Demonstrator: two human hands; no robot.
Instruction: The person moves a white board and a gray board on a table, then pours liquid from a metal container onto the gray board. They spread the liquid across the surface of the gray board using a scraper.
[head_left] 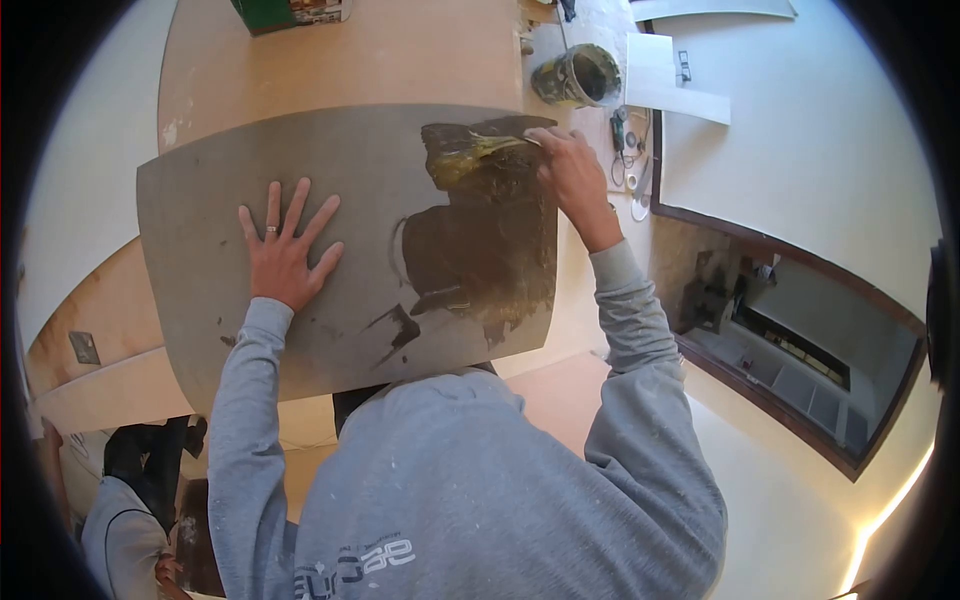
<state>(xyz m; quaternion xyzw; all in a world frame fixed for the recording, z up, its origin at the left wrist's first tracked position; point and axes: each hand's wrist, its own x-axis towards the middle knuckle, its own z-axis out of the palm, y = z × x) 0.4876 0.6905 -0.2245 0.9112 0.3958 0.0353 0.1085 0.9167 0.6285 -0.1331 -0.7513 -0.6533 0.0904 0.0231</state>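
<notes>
My left hand (289, 250) lies flat with fingers spread on a large grey panel (195, 250), a ring on one finger. At the panel's far right corner, my right hand (574, 180) is closed on a flat spreader (490, 148) coated in wet paste, with yellowish streaks on it. Its exact shape is partly hidden by the paste and my fingers. Glossy dark brown paste (470, 245) covers the panel's right side in an uneven patch, with a few separate smears near the front edge.
Beyond the panel's right corner stands a paste-smeared bucket (590, 75). Small tools, including a green one (617, 130), lie to the right. A green box (270, 14) is at the back. A dark-framed opening (800, 340) is on the right; another person (125, 530) is at lower left.
</notes>
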